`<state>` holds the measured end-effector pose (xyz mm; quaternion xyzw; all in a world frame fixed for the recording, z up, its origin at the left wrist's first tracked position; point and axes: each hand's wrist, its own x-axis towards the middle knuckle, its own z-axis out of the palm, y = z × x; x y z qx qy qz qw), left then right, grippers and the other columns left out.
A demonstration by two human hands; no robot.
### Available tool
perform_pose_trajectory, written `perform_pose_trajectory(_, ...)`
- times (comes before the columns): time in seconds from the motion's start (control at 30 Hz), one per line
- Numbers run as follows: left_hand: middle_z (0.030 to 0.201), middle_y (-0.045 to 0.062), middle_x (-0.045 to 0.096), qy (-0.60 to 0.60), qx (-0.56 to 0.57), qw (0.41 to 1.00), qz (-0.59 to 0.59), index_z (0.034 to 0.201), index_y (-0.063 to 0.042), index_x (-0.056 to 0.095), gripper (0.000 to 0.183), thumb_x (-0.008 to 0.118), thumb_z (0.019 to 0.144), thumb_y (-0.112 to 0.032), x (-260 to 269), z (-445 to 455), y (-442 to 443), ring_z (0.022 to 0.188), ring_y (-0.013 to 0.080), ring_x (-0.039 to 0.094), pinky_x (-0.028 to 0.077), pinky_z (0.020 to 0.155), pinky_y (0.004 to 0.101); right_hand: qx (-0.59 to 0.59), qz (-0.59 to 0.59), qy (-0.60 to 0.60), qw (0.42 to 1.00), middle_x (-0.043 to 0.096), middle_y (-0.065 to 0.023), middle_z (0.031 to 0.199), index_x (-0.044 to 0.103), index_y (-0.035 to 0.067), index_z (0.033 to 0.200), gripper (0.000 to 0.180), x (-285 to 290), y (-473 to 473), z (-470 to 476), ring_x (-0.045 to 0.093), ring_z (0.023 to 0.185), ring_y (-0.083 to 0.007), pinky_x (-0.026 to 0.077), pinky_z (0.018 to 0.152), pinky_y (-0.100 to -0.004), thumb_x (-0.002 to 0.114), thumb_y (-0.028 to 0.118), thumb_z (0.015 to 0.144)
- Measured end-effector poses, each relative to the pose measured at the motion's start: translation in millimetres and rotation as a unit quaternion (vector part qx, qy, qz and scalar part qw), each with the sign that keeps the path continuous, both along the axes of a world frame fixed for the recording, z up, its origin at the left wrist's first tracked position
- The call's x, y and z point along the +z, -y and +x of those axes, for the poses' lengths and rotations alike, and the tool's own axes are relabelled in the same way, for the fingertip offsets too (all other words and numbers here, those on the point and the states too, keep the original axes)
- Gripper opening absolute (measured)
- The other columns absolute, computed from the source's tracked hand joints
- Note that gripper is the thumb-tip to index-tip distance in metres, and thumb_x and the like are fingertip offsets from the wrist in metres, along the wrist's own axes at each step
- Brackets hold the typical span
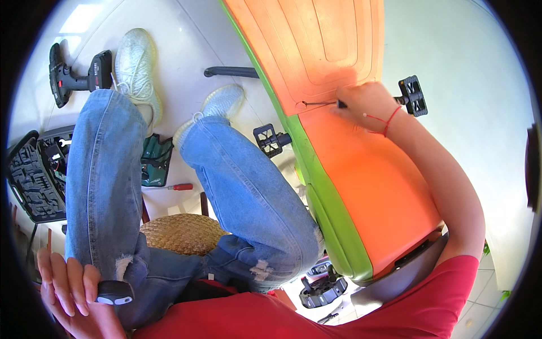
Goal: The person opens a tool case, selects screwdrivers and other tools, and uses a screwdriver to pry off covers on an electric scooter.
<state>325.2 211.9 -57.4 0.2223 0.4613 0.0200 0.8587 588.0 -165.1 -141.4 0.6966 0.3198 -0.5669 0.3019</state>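
My right hand (pixel 366 104) grips a thin-shafted hand tool by its black handle (pixel 341 104). The metal shaft (pixel 319 103) points left, its tip at a small round recess near the seam of the orange plastic shell (pixel 364 178). Green plastic trim (pixel 322 203) runs along the shell's near side. A black pedal (pixel 269 140) sticks out on that side, and another pedal (pixel 413 96) on the far side. At the lower left my left hand (pixel 70 282) has curled fingers, with a dark object with grey inserts (pixel 115 293) against it; the exact grip is partly hidden.
A cordless drill (pixel 78 76) lies on the floor beyond my left knee. An open black tool case (pixel 38 182), a green tool pouch (pixel 156 165) and a red-handled screwdriver (pixel 182 187) lie nearby. A woven stool seat (pixel 182 233) is below me. A black wheel-like part (pixel 322 291) sits lower right.
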Motion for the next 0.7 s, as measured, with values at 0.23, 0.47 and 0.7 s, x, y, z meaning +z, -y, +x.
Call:
perform_pose_trajectory(0.23, 0.062, 0.001, 0.032, 0.025, -0.010, 1.000, -0.015, 0.092, -0.008, 0.039, 0.008, 0.036, 0.099, -0.010, -4, -2, 1, 0.049, 0.0083, 0.028, 0.031, 0.054, 0.0251, -0.221, 0.007, -0.001, 0.975, 0.066, -0.0181, 0.094, 0.063, 0.002, 0.096, 0.037, -21, -23, -59, 0.063, 0.086, -0.0337, 0.049, 0.077, -0.0422, 0.048, 0.035, 0.092)
perform_pose_trajectory(0.47, 0.062, 0.001, 0.034, 0.033, 0.012, 0.999, -0.014, 0.091, -0.008, 0.039, 0.009, 0.036, 0.099, -0.010, 1, -15, -8, 0.049, 0.0085, 0.029, 0.031, 0.053, 0.0255, -0.077, -0.061, 0.061, 0.993, 0.066, -0.0178, 0.088, 0.065, 0.002, 0.083, 0.036, -33, -40, -73, 0.064, 0.081, -0.0329, 0.050, 0.074, -0.0422, 0.044, 0.029, 0.093)
perform_pose_trajectory(0.7, 0.060, 0.001, 0.034, 0.033, 0.021, 0.999, -0.020, 0.091, -0.009, 0.039, 0.009, 0.037, 0.099, -0.011, 13, -7, -14, 0.050, 0.0085, 0.030, 0.032, 0.054, 0.0261, -0.115, 0.105, -0.175, 0.972, 0.067, -0.0167, 0.093, 0.068, 0.006, 0.091, 0.041, -46, -119, -132, 0.063, 0.089, -0.0354, 0.050, 0.080, -0.0432, 0.038, 0.034, 0.095)
